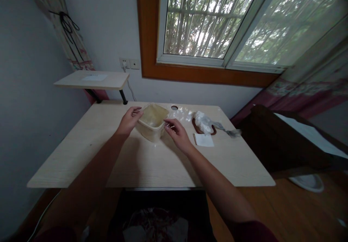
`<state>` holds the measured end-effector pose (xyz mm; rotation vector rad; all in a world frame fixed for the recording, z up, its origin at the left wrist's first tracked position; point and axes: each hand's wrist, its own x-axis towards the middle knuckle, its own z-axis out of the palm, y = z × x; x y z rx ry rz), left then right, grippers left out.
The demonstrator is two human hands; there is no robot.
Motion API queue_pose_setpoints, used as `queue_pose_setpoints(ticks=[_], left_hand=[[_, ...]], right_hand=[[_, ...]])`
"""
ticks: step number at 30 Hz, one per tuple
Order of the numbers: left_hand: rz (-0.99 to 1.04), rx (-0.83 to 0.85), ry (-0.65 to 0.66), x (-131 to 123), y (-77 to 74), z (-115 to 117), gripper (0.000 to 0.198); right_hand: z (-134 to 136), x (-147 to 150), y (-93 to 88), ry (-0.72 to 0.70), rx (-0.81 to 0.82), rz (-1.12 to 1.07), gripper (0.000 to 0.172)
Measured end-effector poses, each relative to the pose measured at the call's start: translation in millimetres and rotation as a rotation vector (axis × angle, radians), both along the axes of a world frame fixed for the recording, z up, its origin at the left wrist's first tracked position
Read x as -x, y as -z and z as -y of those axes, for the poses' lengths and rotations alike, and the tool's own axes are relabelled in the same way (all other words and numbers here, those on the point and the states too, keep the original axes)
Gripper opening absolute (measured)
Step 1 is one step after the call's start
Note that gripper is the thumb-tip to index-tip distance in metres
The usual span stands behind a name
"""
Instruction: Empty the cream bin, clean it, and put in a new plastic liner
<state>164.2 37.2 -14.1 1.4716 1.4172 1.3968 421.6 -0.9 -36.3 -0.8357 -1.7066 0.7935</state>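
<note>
A squarish, translucent cream plastic container (151, 134) stands on the light wooden desk (168, 169), its open top facing up. At its left rim, my left hand (129, 121) is closed with fingers over the edge. My right hand (178, 135) pinches the right front corner of the rim, thumb and fingertips close together. The bottom of the container looks to rest on the desk. Right of my right hand lies a crumpled clear plastic bag (203, 122) on top of a brown looped thing (196, 126). A small white square pad (203, 140) sits just in front of the bag.
A raised shelf (116, 81) on black legs holds a sheet of paper (94, 77) at the back left. Behind the desk are wall sockets (129, 63) and a wood-framed window (206, 71). A dark piece of furniture (288, 144) stands right of the desk.
</note>
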Motion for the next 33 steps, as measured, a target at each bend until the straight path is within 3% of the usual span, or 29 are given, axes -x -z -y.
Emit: queue_pose_setpoints(ticks=[4, 9, 18, 26, 33], left_hand=[[-0.113, 0.035, 0.068, 8.0, -8.6, -4.8, 0.04], [-0.169, 0.033, 0.044, 4.7, -7.8, -5.7, 0.038], [-0.198, 0.057, 0.002, -0.9, -8.8, -0.1, 0.036], [-0.207, 0.053, -0.005, -3.0, -13.6, 2.5, 0.031], [-0.199, 0.058, -0.014, -8.5, -18.1, 6.5, 0.028]], right_hand=[[-9.3, 1.7, 7.2, 0.058, 0.138, -0.216, 0.038], [-20.8, -0.1, 4.0, 0.131, 0.247, -0.388, 0.041], [-22.9, 12.3, 1.1, 0.068, 0.463, -0.6, 0.052], [-15.0, 7.3, 10.3, 0.112, 0.524, -0.725, 0.045], [-13.5, 3.1, -5.3, 0.007, 0.69, -0.946, 0.044]])
